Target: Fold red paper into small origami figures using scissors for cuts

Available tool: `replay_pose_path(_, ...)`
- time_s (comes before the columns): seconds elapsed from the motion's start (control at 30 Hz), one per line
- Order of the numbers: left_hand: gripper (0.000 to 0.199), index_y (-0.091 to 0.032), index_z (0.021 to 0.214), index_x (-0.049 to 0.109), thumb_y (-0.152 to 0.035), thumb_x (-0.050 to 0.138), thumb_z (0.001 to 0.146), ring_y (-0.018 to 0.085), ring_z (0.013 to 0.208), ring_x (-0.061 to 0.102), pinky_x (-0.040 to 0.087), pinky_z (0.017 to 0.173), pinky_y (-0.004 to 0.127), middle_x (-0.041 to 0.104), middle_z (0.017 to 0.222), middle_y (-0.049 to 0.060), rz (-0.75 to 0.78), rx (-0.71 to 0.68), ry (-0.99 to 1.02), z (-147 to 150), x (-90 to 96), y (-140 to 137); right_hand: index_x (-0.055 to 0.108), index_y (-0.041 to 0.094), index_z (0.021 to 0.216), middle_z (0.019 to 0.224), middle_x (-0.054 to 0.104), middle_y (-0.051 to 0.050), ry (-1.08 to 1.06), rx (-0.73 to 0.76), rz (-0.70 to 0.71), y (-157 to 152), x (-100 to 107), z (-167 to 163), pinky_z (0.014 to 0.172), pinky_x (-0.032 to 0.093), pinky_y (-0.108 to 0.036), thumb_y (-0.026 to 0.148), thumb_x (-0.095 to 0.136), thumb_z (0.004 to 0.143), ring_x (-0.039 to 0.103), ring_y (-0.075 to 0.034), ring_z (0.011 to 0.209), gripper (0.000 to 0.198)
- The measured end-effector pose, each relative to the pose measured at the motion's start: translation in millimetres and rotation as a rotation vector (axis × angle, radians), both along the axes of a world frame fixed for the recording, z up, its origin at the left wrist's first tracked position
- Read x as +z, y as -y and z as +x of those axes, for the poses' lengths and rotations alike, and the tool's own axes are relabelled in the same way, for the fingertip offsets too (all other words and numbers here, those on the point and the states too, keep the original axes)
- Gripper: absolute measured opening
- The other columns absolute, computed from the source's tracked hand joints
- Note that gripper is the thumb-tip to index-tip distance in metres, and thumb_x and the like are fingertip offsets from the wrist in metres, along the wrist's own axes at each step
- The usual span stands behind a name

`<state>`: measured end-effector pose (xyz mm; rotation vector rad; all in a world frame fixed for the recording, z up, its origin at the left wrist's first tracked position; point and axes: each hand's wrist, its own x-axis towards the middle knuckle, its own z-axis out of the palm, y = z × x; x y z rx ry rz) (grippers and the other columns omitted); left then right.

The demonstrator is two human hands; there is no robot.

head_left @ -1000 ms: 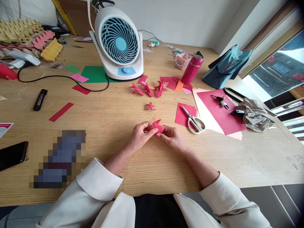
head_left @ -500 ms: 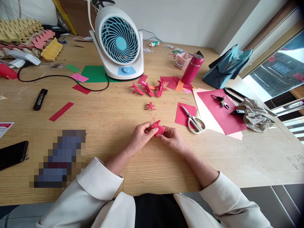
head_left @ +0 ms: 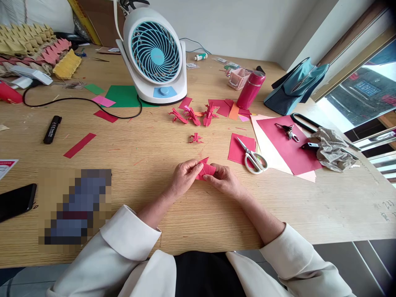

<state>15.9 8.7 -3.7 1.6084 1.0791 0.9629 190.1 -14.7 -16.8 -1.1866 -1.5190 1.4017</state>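
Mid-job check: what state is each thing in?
Held paper: folded, one corner sticking up
Left hand: pinching the held paper
Right hand: pinching the held paper
Red figures: folded
Scissors: closed
Marker: capped
Flask: upright, lid on
Phone: flat, screen dark
Fan: upright, running unclear

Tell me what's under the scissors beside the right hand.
The blades of the scissors lie over red paper; the handles extend past its lower right edge. The patch directly beneath the blades is covered, and whatever the red paper itself lies on is hidden.
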Motion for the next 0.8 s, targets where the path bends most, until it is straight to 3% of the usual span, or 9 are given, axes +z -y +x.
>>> replay_pose_path(0.23, 0.037, -0.019, 0.062, 0.042, -0.038, 0.053, 0.091, 0.011, 0.06, 0.035, 0.03, 0.058, 0.025, 0.036, 0.061, -0.004, -0.006, -0.003, 0.018, -0.3, -4.1, 0.1, 0.047, 0.019, 0.072, 0.062, 0.036, 0.005, 0.096, 0.029, 0.048, 1.6, 4.5, 0.9, 0.051, 0.023, -0.026, 0.049, 0.065, 0.084, 0.029, -0.009, 0.056, 0.037)
replay_pose_path(0.6, 0.041, -0.02, 0.058, 0.035, -0.04, 0.053, 0.088, 0.012, 0.058, 0.031, 0.029, 0.056, 0.025, 0.031, 0.059, -0.003, -0.117, 0.005, 0.139, 0.9, 1.8, 2.4, 0.048, 0.019, 0.072, 0.063, 0.039, 0.005, 0.116, 0.053, 0.091, 3.2, 6.2, 0.7, 0.052, 0.025, -0.025, 0.044, 0.065, 0.086, 0.032, -0.01, 0.056, 0.033)
replay_pose_path(0.8, 0.037, -0.018, 0.061, 0.044, -0.04, 0.053, 0.09, 0.011, 0.059, 0.036, 0.031, 0.057, 0.024, 0.037, 0.061, -0.003, -0.05, 0.032, 0.08, 0.3, -3.6, 1.0, 0.051, 0.018, 0.074, 0.063, 0.039, 0.005, 0.112, 0.059, 0.062, 1.8, 5.5, 1.9, 0.051, 0.025, -0.025, 0.047, 0.065, 0.085, 0.032, -0.009, 0.056, 0.034)
